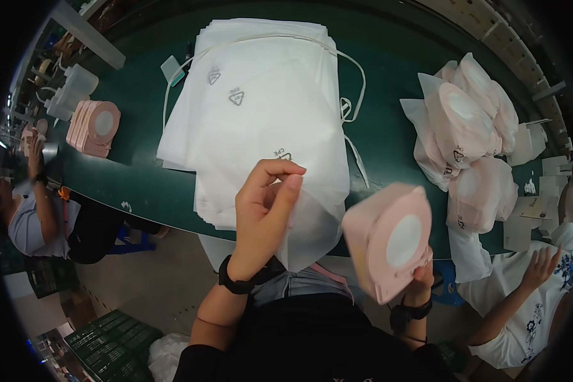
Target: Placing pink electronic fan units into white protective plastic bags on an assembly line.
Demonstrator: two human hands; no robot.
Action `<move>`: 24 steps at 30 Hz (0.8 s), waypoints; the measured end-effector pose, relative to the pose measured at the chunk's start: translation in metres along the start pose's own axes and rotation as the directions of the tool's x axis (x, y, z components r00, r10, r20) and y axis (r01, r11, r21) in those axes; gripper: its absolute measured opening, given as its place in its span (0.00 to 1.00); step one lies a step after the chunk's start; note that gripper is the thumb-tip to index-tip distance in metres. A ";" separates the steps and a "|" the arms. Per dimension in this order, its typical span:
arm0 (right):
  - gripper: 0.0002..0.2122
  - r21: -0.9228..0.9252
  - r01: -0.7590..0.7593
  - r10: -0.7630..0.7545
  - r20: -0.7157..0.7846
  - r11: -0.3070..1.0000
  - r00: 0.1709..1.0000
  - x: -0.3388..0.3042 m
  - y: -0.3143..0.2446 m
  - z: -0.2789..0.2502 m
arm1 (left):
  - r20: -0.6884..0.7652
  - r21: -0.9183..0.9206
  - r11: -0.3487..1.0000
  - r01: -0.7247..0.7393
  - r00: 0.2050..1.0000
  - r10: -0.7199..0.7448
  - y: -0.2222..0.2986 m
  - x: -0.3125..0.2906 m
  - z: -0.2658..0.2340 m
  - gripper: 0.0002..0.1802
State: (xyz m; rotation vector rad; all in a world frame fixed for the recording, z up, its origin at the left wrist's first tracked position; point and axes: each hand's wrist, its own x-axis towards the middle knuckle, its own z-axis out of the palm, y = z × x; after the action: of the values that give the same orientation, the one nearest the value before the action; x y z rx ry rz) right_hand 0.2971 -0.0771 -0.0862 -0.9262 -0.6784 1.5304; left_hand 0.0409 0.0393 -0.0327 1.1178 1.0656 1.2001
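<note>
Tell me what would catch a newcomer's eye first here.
First, the broad stack of white bags in the middle of the dark green table, with the left hand over its near part. Next, the pink case with a pale round disc, held in the right hand. Then the pile of bagged pink cases on the table's right side.

Recycling triangles [236, 98] on white bags [267, 130]

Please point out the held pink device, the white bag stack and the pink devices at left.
Held pink device [398, 243]: head view, on its white disc.
White bag stack [264, 124]: head view, on the top bag.
Pink devices at left [101, 125]: head view, on the front disc.
</note>
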 end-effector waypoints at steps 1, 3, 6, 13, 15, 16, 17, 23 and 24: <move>0.39 0.066 -0.102 0.096 0.086 0.993 0.992 -0.006 -0.006 0.004 | 0.011 -0.009 1.000 0.003 1.000 -0.003 -0.002 0.001 0.005 0.05; 0.39 0.076 -0.228 0.217 0.123 0.971 0.968 -0.008 -0.007 0.007 | 0.092 -0.038 0.999 -0.017 0.996 0.020 -0.005 0.002 0.016 0.05; 0.39 0.102 -0.466 0.438 0.213 0.879 0.873 -0.002 -0.001 0.012 | 0.155 -0.028 0.999 -0.033 0.987 0.037 -0.004 0.000 0.021 0.05; 0.33 -0.083 -0.068 0.060 -0.093 0.994 0.994 0.016 0.010 0.039 | 0.313 0.235 0.951 -0.202 0.942 0.122 0.015 0.001 0.006 0.07; 0.33 -0.235 -0.010 0.004 -0.026 0.972 1.000 0.020 0.010 0.044 | 0.442 0.326 0.793 -0.515 0.824 0.353 0.012 0.000 0.015 0.11; 0.33 -0.376 0.059 -0.051 0.030 0.925 0.998 0.018 0.009 0.046 | 0.439 0.332 0.790 -0.516 0.826 0.355 0.009 -0.001 0.021 0.11; 0.33 -0.505 0.131 -0.098 0.092 0.853 0.991 0.017 0.008 0.048 | 0.473 0.366 0.720 -0.589 0.784 0.401 0.006 -0.002 0.027 0.13; 0.32 -0.131 0.075 -0.091 -0.119 0.989 0.989 0.013 0.020 0.034 | 0.659 0.314 0.582 -0.750 0.613 0.436 0.007 -0.028 0.046 0.18; 0.32 -0.084 0.086 -0.098 -0.148 0.993 0.984 0.012 0.021 0.030 | 0.667 0.279 0.620 -0.733 0.613 0.424 0.005 -0.033 0.046 0.18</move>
State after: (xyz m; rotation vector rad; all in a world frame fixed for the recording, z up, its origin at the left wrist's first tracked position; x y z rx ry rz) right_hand 0.2601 -0.0662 -0.0899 -1.0444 -0.6649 1.3450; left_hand 0.0835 0.0034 -0.0204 2.2656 0.5524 0.9725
